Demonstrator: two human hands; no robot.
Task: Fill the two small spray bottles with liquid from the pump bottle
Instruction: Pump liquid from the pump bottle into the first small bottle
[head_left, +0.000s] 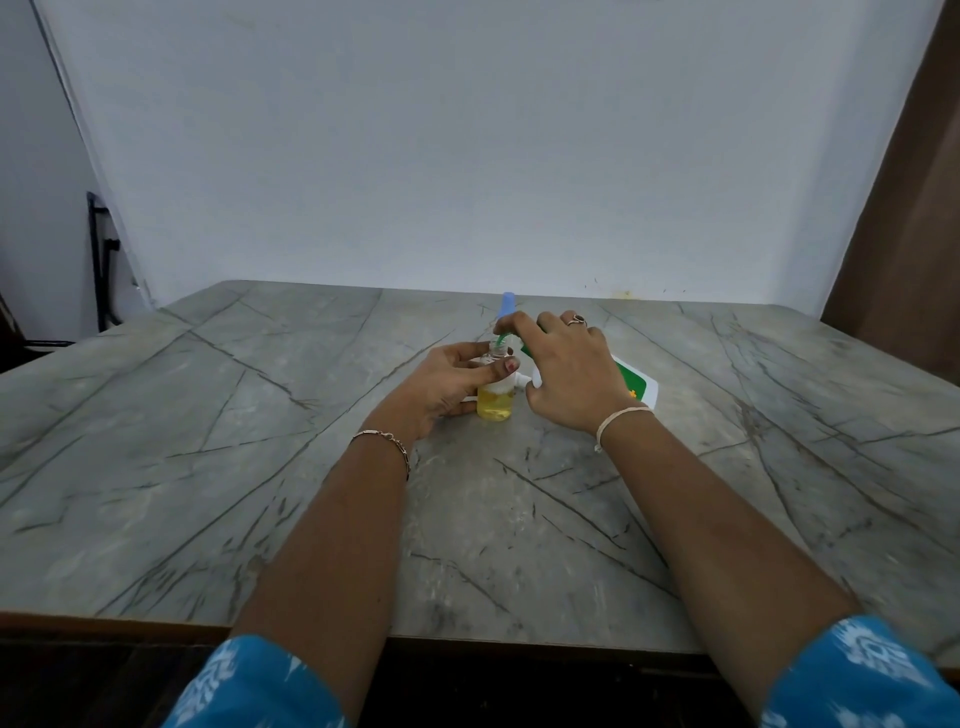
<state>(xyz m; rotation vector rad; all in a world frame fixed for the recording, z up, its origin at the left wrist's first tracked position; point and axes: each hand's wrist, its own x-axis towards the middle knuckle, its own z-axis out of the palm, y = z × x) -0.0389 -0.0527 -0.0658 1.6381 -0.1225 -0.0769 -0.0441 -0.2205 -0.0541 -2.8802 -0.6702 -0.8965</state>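
Standing upright on the worktop (260, 415), the small spray bottle (494, 405), part-filled with yellow liquid, is held by the curled fingers (488, 370) of the left hand (447, 387), which reaches in from 9 o'clock. The right hand (571, 374), palm down at 3 o'clock, grips the tilted pump bottle (636, 383), whose green spout is at the small bottle's mouth. A blue-topped bottle (508, 303) stands at 12 o'clock.

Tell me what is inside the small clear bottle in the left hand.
Yellow liquid fills the lower part of the small clear bottle. The left hand grips its middle, hiding the level. The right hand pinches a green piece at the neck, lower end hidden.
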